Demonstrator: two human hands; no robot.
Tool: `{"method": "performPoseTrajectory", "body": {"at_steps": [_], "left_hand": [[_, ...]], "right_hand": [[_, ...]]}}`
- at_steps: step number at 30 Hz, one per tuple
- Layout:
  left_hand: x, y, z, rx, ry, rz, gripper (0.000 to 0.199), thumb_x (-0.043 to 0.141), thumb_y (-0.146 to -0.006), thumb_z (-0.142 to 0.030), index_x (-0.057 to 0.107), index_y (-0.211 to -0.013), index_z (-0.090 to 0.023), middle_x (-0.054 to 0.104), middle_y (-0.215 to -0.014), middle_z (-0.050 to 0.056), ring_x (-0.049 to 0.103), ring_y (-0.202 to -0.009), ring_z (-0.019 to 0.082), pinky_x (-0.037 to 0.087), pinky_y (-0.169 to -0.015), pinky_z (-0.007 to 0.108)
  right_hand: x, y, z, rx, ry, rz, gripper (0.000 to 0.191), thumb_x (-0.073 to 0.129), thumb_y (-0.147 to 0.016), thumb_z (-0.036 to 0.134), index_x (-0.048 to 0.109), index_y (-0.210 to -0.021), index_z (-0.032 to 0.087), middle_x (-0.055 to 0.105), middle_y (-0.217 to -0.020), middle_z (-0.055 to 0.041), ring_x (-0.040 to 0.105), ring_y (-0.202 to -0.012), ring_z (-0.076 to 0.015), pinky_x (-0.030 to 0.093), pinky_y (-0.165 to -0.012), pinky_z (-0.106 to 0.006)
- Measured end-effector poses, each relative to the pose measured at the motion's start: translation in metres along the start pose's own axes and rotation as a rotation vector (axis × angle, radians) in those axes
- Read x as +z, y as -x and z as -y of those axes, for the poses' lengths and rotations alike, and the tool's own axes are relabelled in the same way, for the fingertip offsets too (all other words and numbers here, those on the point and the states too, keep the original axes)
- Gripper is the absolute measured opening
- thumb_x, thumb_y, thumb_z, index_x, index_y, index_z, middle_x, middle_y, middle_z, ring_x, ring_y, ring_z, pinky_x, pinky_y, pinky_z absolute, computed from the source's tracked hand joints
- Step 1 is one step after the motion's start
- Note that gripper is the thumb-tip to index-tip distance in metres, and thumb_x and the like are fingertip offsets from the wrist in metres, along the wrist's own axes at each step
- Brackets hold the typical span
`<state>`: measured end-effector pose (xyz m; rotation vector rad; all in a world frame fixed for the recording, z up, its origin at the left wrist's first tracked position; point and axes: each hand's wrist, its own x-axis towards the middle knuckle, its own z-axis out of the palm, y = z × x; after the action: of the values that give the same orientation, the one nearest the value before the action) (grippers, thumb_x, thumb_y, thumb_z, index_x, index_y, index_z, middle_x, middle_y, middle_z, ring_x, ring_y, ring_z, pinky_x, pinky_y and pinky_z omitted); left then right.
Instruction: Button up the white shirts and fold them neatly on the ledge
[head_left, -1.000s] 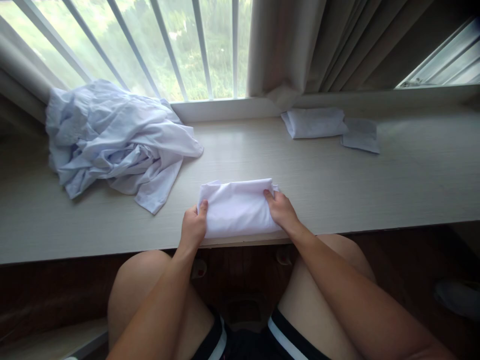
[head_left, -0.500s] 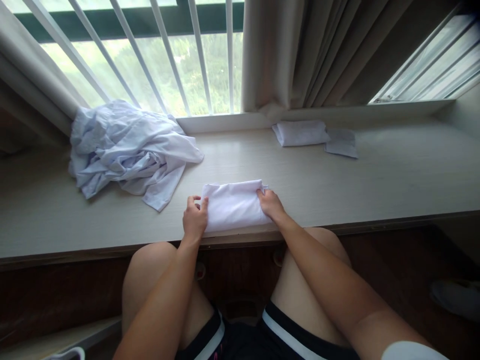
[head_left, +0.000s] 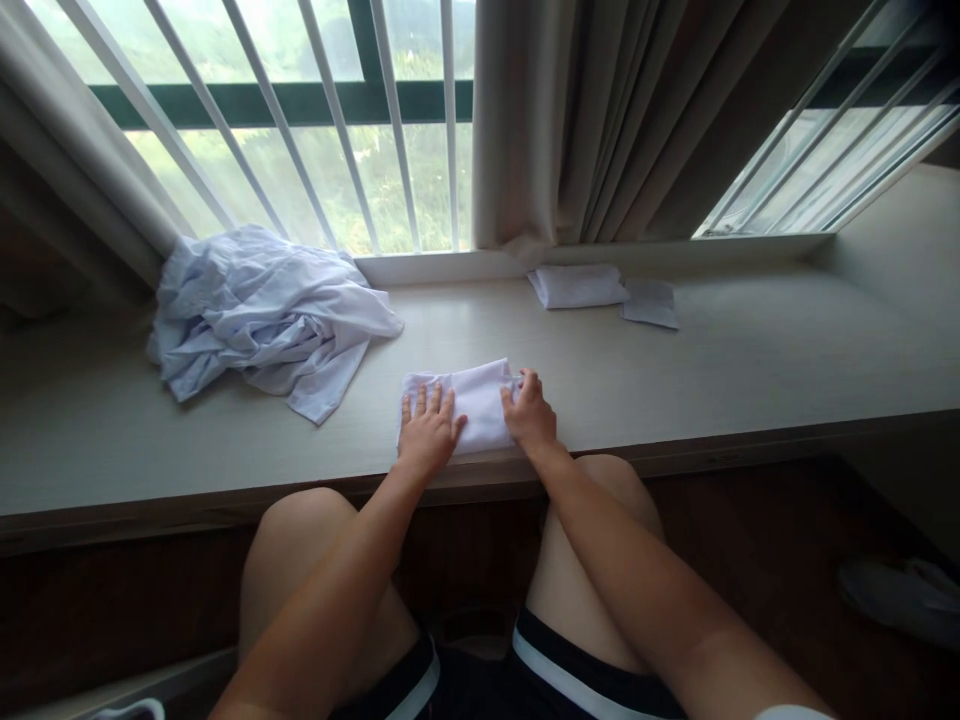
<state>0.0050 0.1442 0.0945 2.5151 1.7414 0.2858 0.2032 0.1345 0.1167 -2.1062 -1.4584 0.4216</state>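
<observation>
A folded white cloth lies on the ledge near its front edge, right before me. Flat on its left half rests my left hand, fingers spread and pointing away from me. My right hand grips the cloth's right edge, its thumb on top and the other fingers curled at the side, partly hidden. To the left is a crumpled pile of white fabric, one corner hanging out toward me. What garment the cloth is, I cannot tell.
Farther back on the ledge are a folded white cloth bundle and a small flat white piece, touching or nearly so. Behind stand a barred window and grey curtains. My knees are against the front edge.
My left hand has moved from holding the cloth's left edge to lying flat on top. My right hand stays at the right edge, its fingers shifted. The view has tilted up slightly.
</observation>
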Motion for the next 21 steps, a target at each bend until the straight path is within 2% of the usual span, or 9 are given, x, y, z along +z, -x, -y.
{"method": "performPoseTrajectory", "body": {"at_steps": [3,6,9,11,14,17,21], "left_hand": [[0.006,-0.005,0.001,0.002,-0.015,0.031,0.064,0.033,-0.105,-0.052,0.042,-0.16,-0.021,0.028,-0.171,0.011,0.016,-0.16,0.037,0.001,-0.128,0.063],[0.01,-0.009,0.0,-0.026,0.004,0.04,0.065,0.033,-0.105,-0.051,0.038,-0.162,-0.022,0.024,-0.172,0.01,0.011,-0.161,0.037,-0.001,-0.128,0.064],[0.012,-0.013,0.0,-0.043,0.041,0.057,0.062,0.032,-0.105,-0.048,0.037,-0.163,-0.027,0.022,-0.173,0.007,0.008,-0.162,0.037,-0.001,-0.127,0.066],[0.012,-0.017,0.003,-0.058,0.071,0.061,0.059,0.034,-0.105,-0.048,0.038,-0.162,-0.032,0.02,-0.174,0.005,0.007,-0.162,0.038,0.001,-0.127,0.066],[0.012,-0.027,0.009,-0.103,0.098,0.03,0.058,0.04,-0.103,-0.046,0.04,-0.16,-0.036,0.016,-0.175,0.004,0.004,-0.162,0.04,0.006,-0.128,0.064],[0.014,-0.042,0.016,-0.154,0.102,0.01,0.061,0.043,-0.102,-0.047,0.037,-0.162,-0.034,0.015,-0.175,0.006,0.003,-0.161,0.041,0.011,-0.127,0.063],[0.02,-0.063,0.025,-0.163,0.071,0.027,0.065,0.041,-0.102,-0.048,0.032,-0.164,-0.031,0.019,-0.174,0.01,0.012,-0.161,0.041,0.013,-0.127,0.061]], "right_hand": [[0.0,0.018,0.02,-0.322,0.161,-0.107,0.058,0.036,-0.104,0.039,0.037,-0.159,0.02,0.034,-0.166,-0.0158,0.036,-0.15,-0.0365,0.028,-0.122,-0.055],[0.018,0.02,0.029,-0.506,0.271,0.008,0.057,0.034,-0.105,0.031,0.039,-0.16,0.022,0.024,-0.173,-0.0089,0.013,-0.161,-0.0323,0.007,-0.129,-0.057],[0.042,0.007,0.024,-0.473,0.314,0.183,0.059,0.036,-0.106,0.043,0.042,-0.159,0.017,0.025,-0.172,-0.014,0.013,-0.161,-0.0356,0.006,-0.128,-0.059],[0.055,-0.005,0.018,-0.427,0.318,0.231,0.066,0.035,-0.106,0.052,0.041,-0.16,0.015,0.026,-0.171,-0.0177,0.016,-0.16,-0.0377,0.011,-0.127,-0.059],[0.067,-0.021,0.017,-0.407,0.333,0.223,0.068,0.036,-0.106,0.053,0.037,-0.162,0.016,0.023,-0.171,-0.0188,0.018,-0.159,-0.0388,0.013,-0.127,-0.058],[0.074,-0.032,0.023,-0.4,0.341,0.211,0.067,0.038,-0.105,0.05,0.034,-0.164,0.017,0.021,-0.172,-0.0195,0.018,-0.159,-0.04,0.01,-0.127,-0.059],[0.081,-0.044,0.031,-0.371,0.337,0.208,0.068,0.039,-0.104,0.051,0.03,-0.165,0.022,0.018,-0.173,-0.0183,0.015,-0.159,-0.0423,0.005,-0.125,-0.062]]}}
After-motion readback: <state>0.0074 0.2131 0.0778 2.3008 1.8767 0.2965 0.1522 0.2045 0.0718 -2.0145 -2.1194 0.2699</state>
